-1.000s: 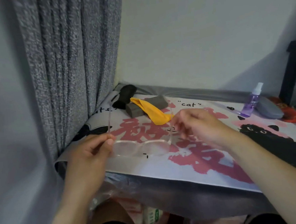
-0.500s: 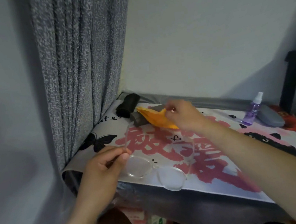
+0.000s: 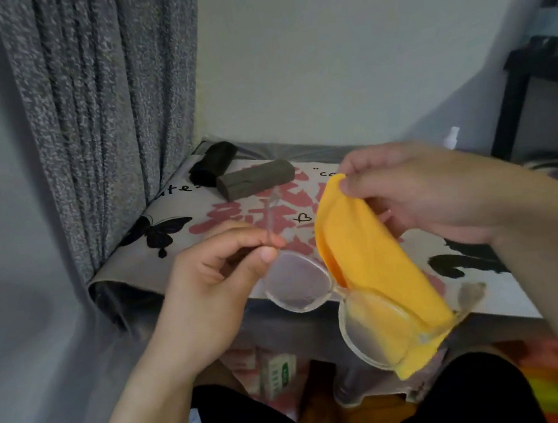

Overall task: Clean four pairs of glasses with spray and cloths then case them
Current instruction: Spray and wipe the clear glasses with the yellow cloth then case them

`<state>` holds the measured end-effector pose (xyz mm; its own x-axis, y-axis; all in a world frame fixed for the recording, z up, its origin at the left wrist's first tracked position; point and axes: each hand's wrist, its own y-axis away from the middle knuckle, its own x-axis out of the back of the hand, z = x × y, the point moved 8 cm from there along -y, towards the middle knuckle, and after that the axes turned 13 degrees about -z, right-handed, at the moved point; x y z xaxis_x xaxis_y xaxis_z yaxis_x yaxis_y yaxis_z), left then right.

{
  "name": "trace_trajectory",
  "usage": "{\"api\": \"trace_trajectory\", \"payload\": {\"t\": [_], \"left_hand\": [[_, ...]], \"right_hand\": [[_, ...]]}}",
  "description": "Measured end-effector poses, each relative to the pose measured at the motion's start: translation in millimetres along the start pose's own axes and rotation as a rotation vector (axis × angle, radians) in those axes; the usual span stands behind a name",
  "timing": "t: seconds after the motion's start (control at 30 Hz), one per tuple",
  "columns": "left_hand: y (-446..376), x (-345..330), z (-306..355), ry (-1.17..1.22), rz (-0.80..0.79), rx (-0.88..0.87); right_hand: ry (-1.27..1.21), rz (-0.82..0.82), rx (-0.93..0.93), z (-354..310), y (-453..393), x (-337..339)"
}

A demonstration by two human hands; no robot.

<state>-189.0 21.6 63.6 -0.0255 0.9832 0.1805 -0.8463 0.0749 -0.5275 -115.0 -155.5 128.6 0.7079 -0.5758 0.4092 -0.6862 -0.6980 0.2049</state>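
Holding: left hand pinches the clear-framed glasses at the hinge end of one temple, thumb and forefinger closed on it; the other fingers curl loosely.
Cloth: right hand pinches the top edge of the yellow cloth between thumb and fingertips; the cloth hangs down and drapes behind the far lens.
Key relation: the frame's long axis runs from the left hand's pinch down and to the right; the covered lens lies below the right hand, which is the nearer hand to it.
Location: glasses are held in the air at the near edge of the printed table mat, above the lap.
Background: a grey case and a black case lie at the mat's far corner.
Change: half a second earlier the right hand was reaching across the mat to the cloth by the grey case; now the cloth is at the glasses and the case lies bare.
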Motion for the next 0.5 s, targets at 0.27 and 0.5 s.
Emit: {"api": "trace_trajectory", "payload": {"t": [0.27,0.5], "left_hand": [[0.6,-17.9,11.5,-0.093,-0.110,-0.121],[0.1,-24.2,6.8,-0.079,-0.114,-0.135]], "right_hand": [[-0.279,-0.115,0.141,26.4,7.2,-46.2],[-0.503,-0.001,0.115,57.3,-3.7,-58.8]]}}
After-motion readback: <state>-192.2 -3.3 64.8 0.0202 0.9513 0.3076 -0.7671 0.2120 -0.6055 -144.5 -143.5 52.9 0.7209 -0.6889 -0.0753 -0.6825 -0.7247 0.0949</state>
